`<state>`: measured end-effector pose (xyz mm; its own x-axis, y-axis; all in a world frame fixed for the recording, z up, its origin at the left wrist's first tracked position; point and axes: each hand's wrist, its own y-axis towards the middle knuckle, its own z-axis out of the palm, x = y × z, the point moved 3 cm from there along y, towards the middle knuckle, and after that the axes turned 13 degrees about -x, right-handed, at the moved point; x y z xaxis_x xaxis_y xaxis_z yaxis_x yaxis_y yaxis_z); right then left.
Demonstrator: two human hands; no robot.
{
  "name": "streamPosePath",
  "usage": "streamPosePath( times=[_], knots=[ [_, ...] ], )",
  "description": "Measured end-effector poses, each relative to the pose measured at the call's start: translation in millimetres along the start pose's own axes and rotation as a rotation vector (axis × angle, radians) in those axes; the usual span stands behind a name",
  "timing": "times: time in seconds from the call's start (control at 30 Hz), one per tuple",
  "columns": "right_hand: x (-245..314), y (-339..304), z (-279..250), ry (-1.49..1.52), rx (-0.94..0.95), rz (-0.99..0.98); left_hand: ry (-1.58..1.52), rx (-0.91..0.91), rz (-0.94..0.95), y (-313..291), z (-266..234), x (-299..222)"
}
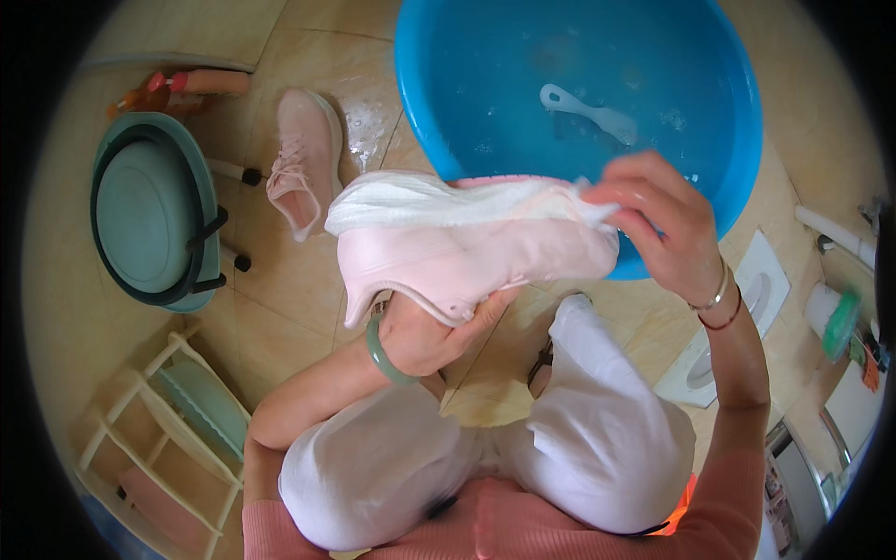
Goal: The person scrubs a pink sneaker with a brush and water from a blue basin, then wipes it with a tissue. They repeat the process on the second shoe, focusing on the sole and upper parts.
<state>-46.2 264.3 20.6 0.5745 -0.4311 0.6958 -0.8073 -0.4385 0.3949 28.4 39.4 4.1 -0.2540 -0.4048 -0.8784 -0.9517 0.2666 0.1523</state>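
Note:
A pale pink sneaker (420,252) lies on its side in the air above my lap, its heel to the left and toe to the right. My left hand (434,331) grips it at the opening, with the fingers partly hidden inside or behind the shoe. A thin white sheet, like wet tissue (411,207), lies wrinkled along the sole edge. At the toe, my right hand (663,219) pinches the end of this white sheet; the fingertips are slightly blurred. The matching pink sneaker (301,154) rests on the tiled floor, beyond the left hand.
A large blue basin (751,112) of water stands ahead, with a white-handled brush (593,114) in it. Left are a stool-like stand with green basins (145,215) and a cream rack (154,439). Orange bottles (210,82) stand behind. A white floor fixture (761,280) is right.

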Motion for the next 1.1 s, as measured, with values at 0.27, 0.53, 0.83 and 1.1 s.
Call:
streamPosePath(
  times=[0.27, 0.53, 0.83, 1.1],
  knots=[
    [25.4, 33.1, 43.8, 0.245, -0.069, -0.162, 0.088, 0.060, 0.083, -0.4, 11.6, -3.7],
    [-5.9, -5.9, -5.0, 0.006, 0.032, -0.011, -0.115, 0.086, -0.121, -0.1, -2.6, 4.1],
    [17.2, 38.9, 52.2, 0.233, -0.065, -0.217, -0.034, 0.106, -0.107, 4.5, 3.5, -0.3],
    [-24.9, -37.7, -10.7, 0.023, -0.007, 0.170, -0.247, 0.000, -0.300, -9.4, -1.7, 19.7]
  ],
)
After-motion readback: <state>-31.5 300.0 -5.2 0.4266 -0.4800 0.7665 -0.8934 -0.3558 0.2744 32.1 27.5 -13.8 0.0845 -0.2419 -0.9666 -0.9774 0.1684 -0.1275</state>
